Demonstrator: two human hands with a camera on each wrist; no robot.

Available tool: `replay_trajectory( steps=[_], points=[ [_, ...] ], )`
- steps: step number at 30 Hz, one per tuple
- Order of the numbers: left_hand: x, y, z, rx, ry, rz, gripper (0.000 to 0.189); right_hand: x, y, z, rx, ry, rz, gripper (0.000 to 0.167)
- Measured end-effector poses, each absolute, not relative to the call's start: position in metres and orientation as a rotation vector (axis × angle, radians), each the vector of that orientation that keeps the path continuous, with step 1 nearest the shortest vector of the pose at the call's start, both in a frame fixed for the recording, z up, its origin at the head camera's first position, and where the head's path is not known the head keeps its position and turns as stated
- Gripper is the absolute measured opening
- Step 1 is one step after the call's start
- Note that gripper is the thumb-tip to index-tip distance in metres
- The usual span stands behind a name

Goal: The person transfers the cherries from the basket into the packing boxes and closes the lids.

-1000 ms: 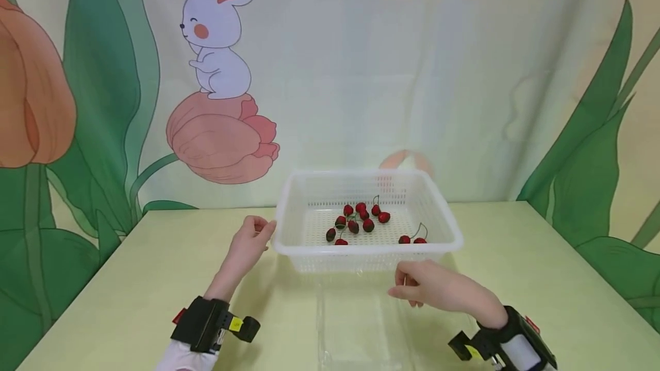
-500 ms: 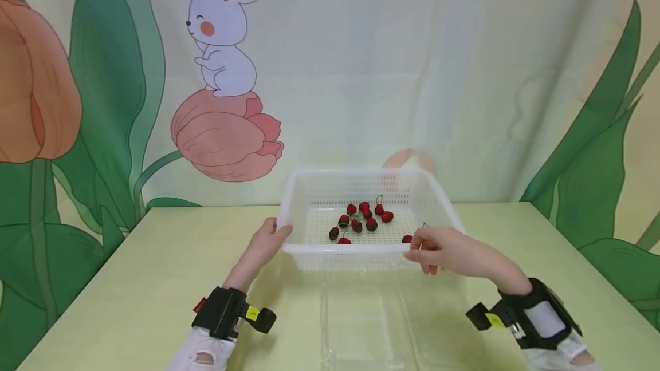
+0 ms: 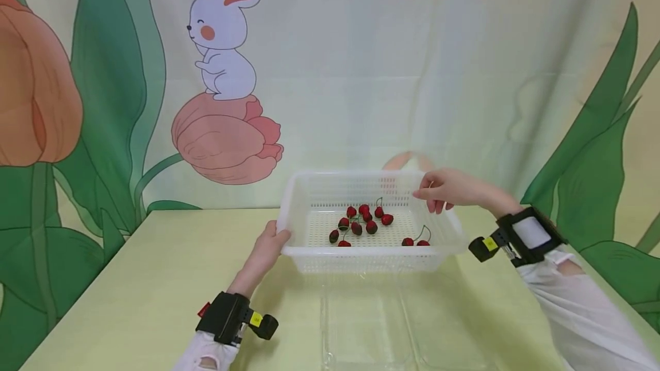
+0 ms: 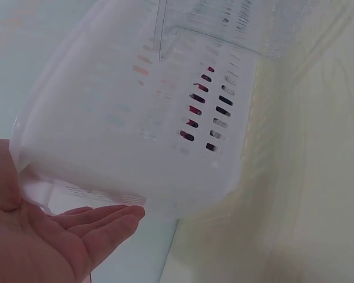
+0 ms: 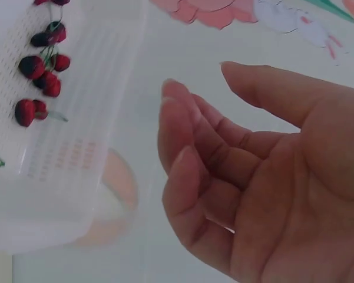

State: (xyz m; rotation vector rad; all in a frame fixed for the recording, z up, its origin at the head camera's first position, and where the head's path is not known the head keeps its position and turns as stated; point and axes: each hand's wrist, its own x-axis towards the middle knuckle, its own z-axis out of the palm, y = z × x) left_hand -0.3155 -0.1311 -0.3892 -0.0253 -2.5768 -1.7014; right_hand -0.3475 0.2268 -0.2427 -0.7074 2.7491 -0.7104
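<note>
My left hand holds the left end of a white plastic basket, its thumb over the rim. In the left wrist view, the fingers of that hand lie along the outside of the basket wall. Several dark red cherries with green stems lie on the basket floor, most of them left of centre. Two more cherries sit near the front right, joined by a stem. Above the basket's right back corner hovers my right hand. Its fingers are loosely bent, with nothing between them and the thumb.
In front of the basket, a clear plastic container lies on the pale yellow table. Behind the table hangs a curtain printed with a rabbit and tulips. Each wrist carries a black strapped camera.
My right hand has moved up and away, from in front of the basket to above its right back corner. The left hand has come onto the basket's left rim and stays there.
</note>
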Motion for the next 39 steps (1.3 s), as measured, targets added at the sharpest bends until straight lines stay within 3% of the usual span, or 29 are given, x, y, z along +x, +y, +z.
replay_trajectory(
  steps=[10, 23, 39],
  points=[
    [-0.313, -0.129, -0.391, -0.024, -2.477, -1.792, 0.045, -0.387, 0.216, -0.250, -0.563, 2.618, -0.424, 0.026],
    [-0.312, -0.129, -0.392, -0.035, -2.465, -1.806, 0.043, -0.402, 0.211, -0.270, -0.445, 2.559, -0.411, 0.010],
    [-0.314, -0.129, -0.391, -0.021, -2.469, -1.804, 0.046, -0.407, 0.203, -0.290, -0.340, 2.503, -0.282, 0.027]
  ],
)
